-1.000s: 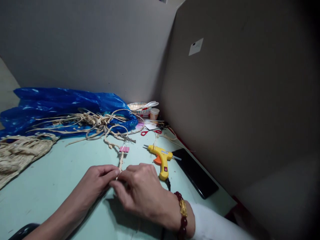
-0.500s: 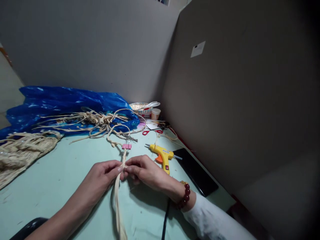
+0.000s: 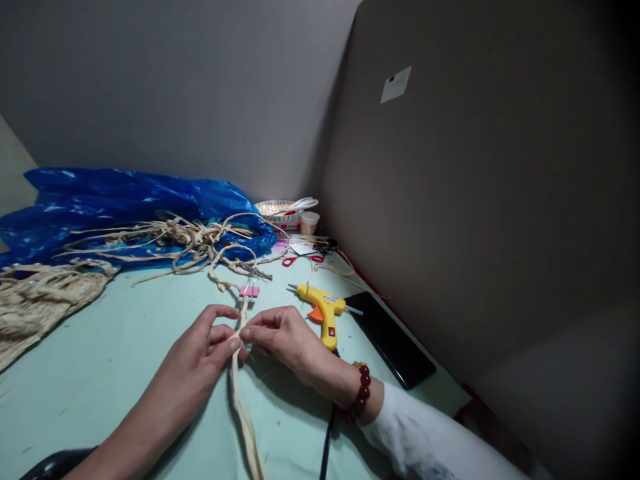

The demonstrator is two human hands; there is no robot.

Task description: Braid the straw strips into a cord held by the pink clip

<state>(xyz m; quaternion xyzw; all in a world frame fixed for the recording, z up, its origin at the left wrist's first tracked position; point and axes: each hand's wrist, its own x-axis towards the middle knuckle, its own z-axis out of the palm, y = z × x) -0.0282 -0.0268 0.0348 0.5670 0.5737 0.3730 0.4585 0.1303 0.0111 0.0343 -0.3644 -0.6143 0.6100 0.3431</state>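
A pale straw braid (image 3: 243, 319) runs from a pink binder clip (image 3: 249, 291) down the light green table (image 3: 115, 347) towards me, its loose strands (image 3: 245, 420) trailing to the lower edge. My left hand (image 3: 203, 353) pinches the strands from the left with thumb and fingers. My right hand (image 3: 280, 333), with a dark red bead bracelet (image 3: 360, 393) on the wrist, pinches them from the right. The fingertips of both hands meet at the braid just below the clip.
A yellow glue gun (image 3: 324, 313) lies right of my hands, its black cord (image 3: 327, 440) running towards me. A black phone (image 3: 395, 340) lies by the right partition. A blue plastic bag (image 3: 125, 203), tangled straw (image 3: 190, 243), woven straw (image 3: 40, 300), red scissors (image 3: 300, 260), a bowl (image 3: 277, 212) and a cup (image 3: 310, 221) sit behind.
My hands have moved away from me up the braid towards the pink clip and turned, so the loose strands below them now show. My left index finger has lifted.
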